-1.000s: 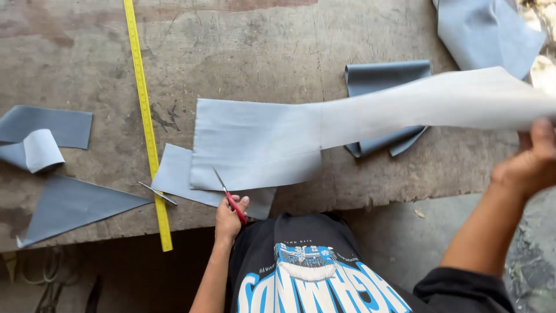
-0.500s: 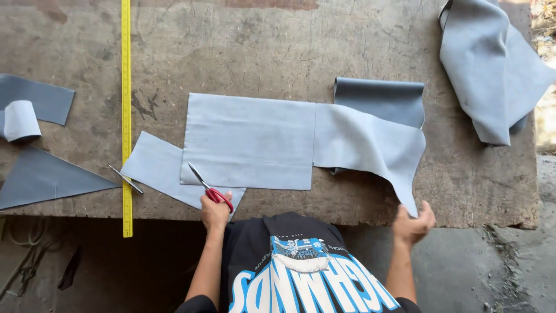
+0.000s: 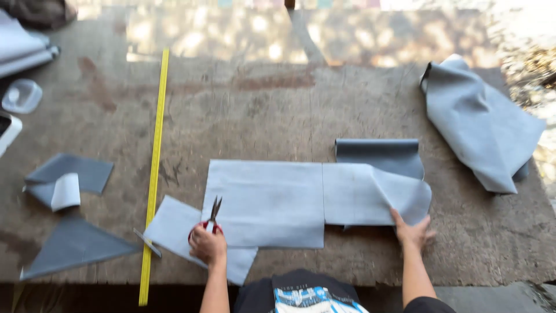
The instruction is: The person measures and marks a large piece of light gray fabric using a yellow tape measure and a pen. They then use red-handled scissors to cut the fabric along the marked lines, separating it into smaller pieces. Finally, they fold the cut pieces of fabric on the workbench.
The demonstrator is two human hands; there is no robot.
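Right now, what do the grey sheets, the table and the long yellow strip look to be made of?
The grey sheets look like matte faux leather or vinyl, though coated cloth is possible: they fold and curl softly. The table looks like bare worn wood or board, stained and scratched. The yellow strip looks like a flexible measuring tape, plastic or coated fabric.

The left hand gripped red-handled scissors over flat grey fabric; the right hand pressed its folded edge onto the worn wooden surface.
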